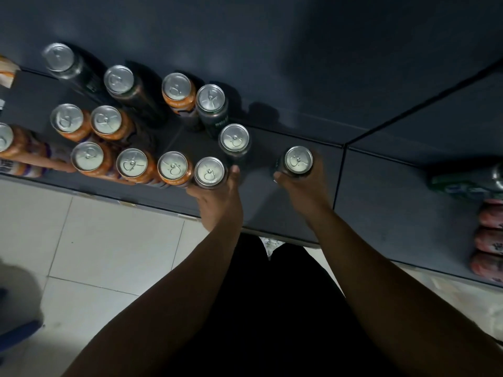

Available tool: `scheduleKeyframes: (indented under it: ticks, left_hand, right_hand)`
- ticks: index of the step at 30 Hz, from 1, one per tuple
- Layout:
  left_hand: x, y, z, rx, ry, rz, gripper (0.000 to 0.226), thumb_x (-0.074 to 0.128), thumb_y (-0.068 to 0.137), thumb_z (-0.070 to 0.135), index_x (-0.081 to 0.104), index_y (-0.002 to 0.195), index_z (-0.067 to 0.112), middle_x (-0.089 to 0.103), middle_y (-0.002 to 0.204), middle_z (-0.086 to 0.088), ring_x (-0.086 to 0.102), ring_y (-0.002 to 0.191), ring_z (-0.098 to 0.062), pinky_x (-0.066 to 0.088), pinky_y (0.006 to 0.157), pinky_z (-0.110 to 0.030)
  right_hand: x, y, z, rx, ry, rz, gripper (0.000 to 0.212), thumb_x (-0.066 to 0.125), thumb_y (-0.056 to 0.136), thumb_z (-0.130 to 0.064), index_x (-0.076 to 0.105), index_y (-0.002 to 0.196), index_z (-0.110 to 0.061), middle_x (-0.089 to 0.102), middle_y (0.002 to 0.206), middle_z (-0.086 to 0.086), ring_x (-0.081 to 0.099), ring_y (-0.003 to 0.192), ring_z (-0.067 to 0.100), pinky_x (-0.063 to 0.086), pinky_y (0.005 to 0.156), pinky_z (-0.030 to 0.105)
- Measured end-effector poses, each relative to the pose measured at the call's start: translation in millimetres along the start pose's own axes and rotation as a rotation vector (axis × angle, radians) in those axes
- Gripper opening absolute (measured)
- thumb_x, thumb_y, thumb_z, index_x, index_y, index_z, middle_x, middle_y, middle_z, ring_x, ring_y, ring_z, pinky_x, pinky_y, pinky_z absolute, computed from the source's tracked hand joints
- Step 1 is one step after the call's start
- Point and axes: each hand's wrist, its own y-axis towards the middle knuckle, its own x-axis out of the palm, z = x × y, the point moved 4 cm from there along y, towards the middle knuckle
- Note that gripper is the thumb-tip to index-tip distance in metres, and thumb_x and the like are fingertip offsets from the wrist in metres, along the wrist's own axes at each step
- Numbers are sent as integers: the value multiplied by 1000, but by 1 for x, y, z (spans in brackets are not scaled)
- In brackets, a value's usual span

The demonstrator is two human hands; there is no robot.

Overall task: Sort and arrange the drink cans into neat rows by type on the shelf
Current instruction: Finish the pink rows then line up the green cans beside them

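Several upright cans stand on a dark shelf [294, 202], seen from above. Orange cans fill the front row [131, 164] and the row behind it [106, 121]. Taller black cans [118, 79] stand at the back, and dark green cans [211, 97] sit to their right. My left hand [217, 194] grips the rightmost can of the front row [209, 172]. My right hand [302, 186] grips a dark can [298, 160] standing apart on the right. Another dark can [234, 137] stands between and behind them.
A seam [340, 180] splits the shelf into two boards. On the right board lie a green can on its side [468, 183] and pink cans [490, 240] near the edge. Pale floor tiles [109, 254] lie below the shelf's front edge.
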Motion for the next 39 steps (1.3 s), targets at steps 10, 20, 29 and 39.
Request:
scheduleKeyframes:
  ticks: [10, 20, 29, 39]
  left_hand:
    - [-41, -13, 1, 299, 231, -233, 83, 73, 77, 68, 43, 138, 21, 65, 125, 1, 60, 117, -25, 47, 99, -41]
    - [-65, -11, 69, 262, -101, -528, 67, 86, 59, 53, 64, 113, 20, 76, 107, -2, 73, 99, -20, 60, 89, -50]
    - [-50, -42, 116, 8, -323, -927, 61, 53, 84, 67, 68, 119, 19, 76, 111, -5, 72, 98, -24, 58, 82, -45]
    - [-27, -78, 127, -62, -245, -1035, 52, 44, 95, 63, 69, 110, 19, 79, 96, -2, 76, 84, -15, 58, 74, -35]
  right_hand:
    - [-32, -22, -8, 95, 130, -173, 49, 86, 77, -8, 58, 109, -33, 69, 101, -17, 64, 82, -14, 48, 72, 8]
    - [-66, -43, -57, 95, 278, -262, 49, 87, 70, -32, 66, 114, -26, 75, 105, -6, 71, 102, 14, 54, 93, 35]
    - [-72, -75, -83, 285, 879, -289, 55, 53, 92, -61, 76, 90, -11, 71, 85, 12, 71, 68, 27, 60, 69, 37]
    - [-86, -91, -95, 256, 967, -250, 65, 49, 86, -72, 71, 96, -11, 72, 89, 14, 71, 69, 30, 60, 67, 38]
